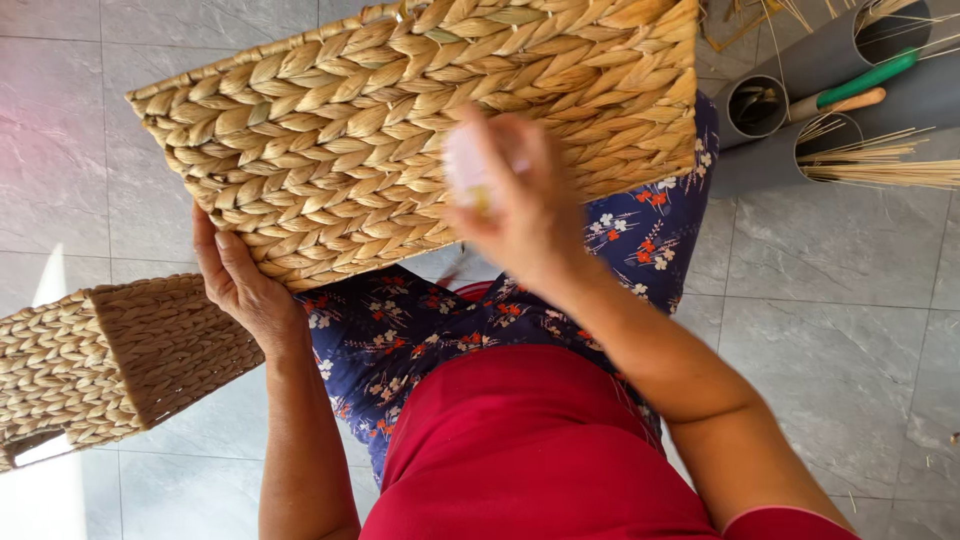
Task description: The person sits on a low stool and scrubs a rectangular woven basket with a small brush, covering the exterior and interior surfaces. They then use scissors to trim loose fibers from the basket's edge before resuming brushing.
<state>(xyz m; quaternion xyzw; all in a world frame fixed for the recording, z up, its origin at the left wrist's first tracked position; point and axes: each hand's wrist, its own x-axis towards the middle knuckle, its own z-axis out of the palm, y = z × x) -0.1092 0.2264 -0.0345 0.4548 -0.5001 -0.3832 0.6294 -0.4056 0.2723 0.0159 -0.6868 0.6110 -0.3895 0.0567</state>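
Across my lap the woven basket (400,130) lies tilted, long axis running left to right, my left hand (240,285) gripping its lower left edge while my blurred right hand (515,205), pinching something small and pale, hovers against its face.

Grey stone-tile floor (830,330); sunlight patch (45,495) lower left.

Left hand (240,285) steadies woven basket (420,130) on lap.
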